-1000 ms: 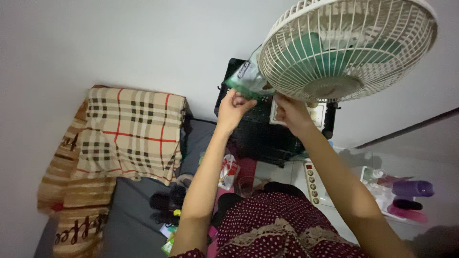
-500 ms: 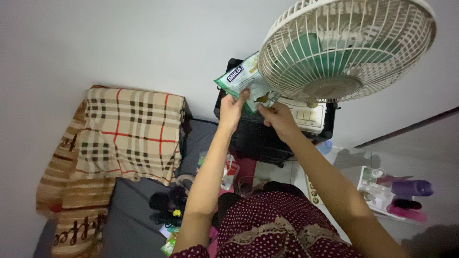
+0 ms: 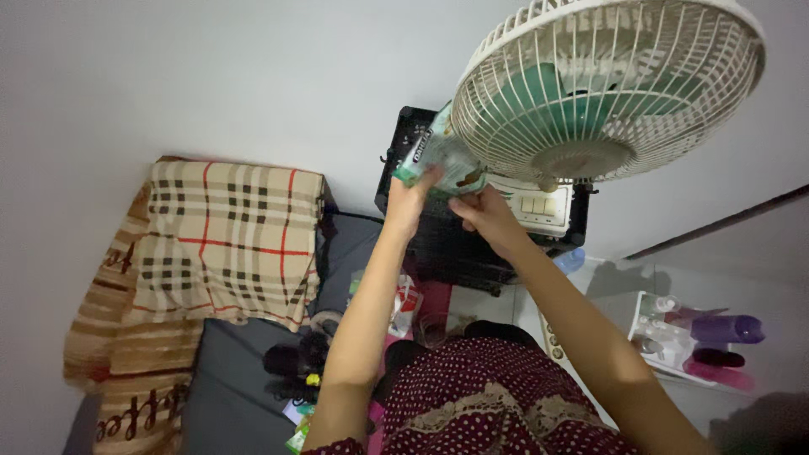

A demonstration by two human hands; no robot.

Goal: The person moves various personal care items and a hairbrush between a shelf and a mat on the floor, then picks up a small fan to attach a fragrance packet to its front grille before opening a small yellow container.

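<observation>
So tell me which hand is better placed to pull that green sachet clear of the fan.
Probably the left hand: its fingers grip the green sachet beside the fan's grille. The right hand only pinches its lower corner.

The fan guard [image 3: 607, 93] hides the green packet's [image 3: 438, 156] far end.
</observation>
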